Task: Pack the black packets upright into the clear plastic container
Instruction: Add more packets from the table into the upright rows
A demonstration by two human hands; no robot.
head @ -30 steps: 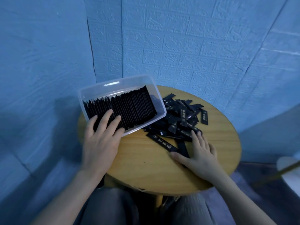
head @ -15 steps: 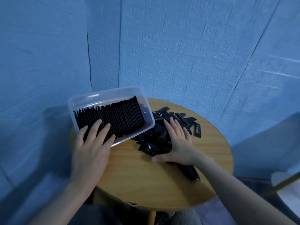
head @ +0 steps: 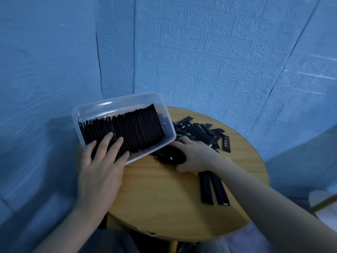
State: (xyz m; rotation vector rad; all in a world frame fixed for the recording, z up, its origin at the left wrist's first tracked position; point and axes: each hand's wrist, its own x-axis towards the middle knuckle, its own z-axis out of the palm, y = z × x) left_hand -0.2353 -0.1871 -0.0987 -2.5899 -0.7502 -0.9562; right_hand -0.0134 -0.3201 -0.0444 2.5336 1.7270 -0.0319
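We see the loose packets [head: 198, 133] heaped just right of the container [head: 116, 106], long axes every which way, so our right hand [head: 196, 155] is nearer. It grips a dark bunch, probably packets, though shadow blurs them. Our left hand [head: 102, 167] lies spread on the upright row [head: 125, 130], leaving a gap at the container's right end. Two packets [head: 213, 189] lie apart on the round wooden table [head: 164, 198], in a blue-walled corner.

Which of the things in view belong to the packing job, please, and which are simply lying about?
For the job:
clear plastic container
upright packets inside it
loose packets
two packets nearer the person
left hand
right hand

Lying about:
round wooden table
white object, far right
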